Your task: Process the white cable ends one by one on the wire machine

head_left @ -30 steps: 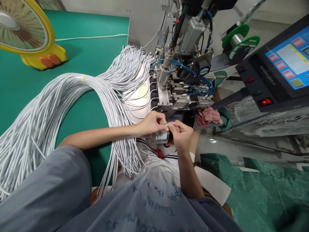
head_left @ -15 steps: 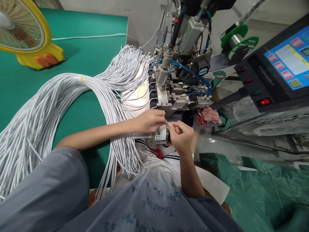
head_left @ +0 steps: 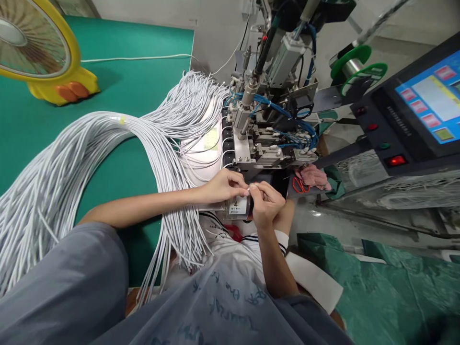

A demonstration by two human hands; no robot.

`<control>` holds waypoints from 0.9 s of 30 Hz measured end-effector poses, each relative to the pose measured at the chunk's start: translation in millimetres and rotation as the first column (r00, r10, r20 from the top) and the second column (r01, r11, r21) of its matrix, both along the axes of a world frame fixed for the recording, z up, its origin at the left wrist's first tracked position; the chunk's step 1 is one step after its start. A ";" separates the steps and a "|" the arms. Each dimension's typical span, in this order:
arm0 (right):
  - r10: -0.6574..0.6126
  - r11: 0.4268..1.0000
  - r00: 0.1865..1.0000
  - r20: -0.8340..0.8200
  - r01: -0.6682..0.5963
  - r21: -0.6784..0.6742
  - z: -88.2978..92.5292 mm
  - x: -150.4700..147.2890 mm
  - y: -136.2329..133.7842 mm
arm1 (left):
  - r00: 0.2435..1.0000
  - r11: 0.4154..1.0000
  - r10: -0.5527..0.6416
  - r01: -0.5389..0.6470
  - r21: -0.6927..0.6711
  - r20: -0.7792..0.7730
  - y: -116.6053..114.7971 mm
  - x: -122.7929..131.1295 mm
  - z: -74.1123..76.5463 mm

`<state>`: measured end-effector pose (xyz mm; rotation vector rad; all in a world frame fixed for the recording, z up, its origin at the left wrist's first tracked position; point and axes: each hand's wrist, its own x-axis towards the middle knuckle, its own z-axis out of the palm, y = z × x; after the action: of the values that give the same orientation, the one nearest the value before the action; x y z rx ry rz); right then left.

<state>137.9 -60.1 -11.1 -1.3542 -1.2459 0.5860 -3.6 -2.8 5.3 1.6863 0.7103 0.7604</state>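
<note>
My left hand [head_left: 223, 186] and my right hand [head_left: 265, 202] meet in front of a small metal machine [head_left: 268, 143], both pinching the end of one thin white wire [head_left: 251, 186] between fingertips. Just below the hands sits a grey cylinder with a warning label [head_left: 237, 206]. A big bundle of white wires [head_left: 108, 143] arcs over the green mat [head_left: 118, 81] from the left and passes under my left forearm. Several wire ends lie in the machine's black slots [head_left: 227, 143].
A yellow desk fan [head_left: 43, 52] stands at the far left. A control box with a touch screen [head_left: 424, 100] and red lit switch sits at right. Green wire spools [head_left: 355, 62], red scissors [head_left: 299, 183] and a pink cloth [head_left: 316, 175] lie beside the machine. Green sheeting covers the lower right.
Both hands stayed pinched on the wire end in front of the machine, with only small finger shifts. The view shifted slightly.
</note>
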 end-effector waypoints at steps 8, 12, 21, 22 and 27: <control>0.200 0.963 0.977 0.079 -0.181 -0.202 -9.8 23.5 15.7 | 0.941 0.876 -0.035 0.191 0.444 -0.336 13.2 -6.3 -7.6; 0.084 0.991 0.996 0.019 -0.081 -0.102 -12.4 12.9 15.5 | 0.982 0.971 0.027 0.019 0.237 -0.189 10.0 -1.3 -8.1; 0.117 0.955 0.991 -0.067 -0.130 -0.265 -46.9 23.8 31.6 | 0.838 0.834 0.098 0.225 0.504 -0.537 23.0 -6.9 -19.5; 0.120 0.944 0.989 -0.087 -0.141 -0.297 -51.5 27.9 34.6 | 0.802 0.821 0.111 0.259 0.509 -0.587 24.1 -6.9 -21.3; 0.155 0.900 0.950 -0.270 -0.249 -0.359 -63.9 30.8 44.8 | 0.719 0.781 0.127 0.351 0.516 -0.683 26.2 -5.6 -27.3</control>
<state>168.6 -15.3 -75.0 -1.4335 -1.1177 1.1609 -9.2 23.4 -22.0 2.6748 0.8957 0.2236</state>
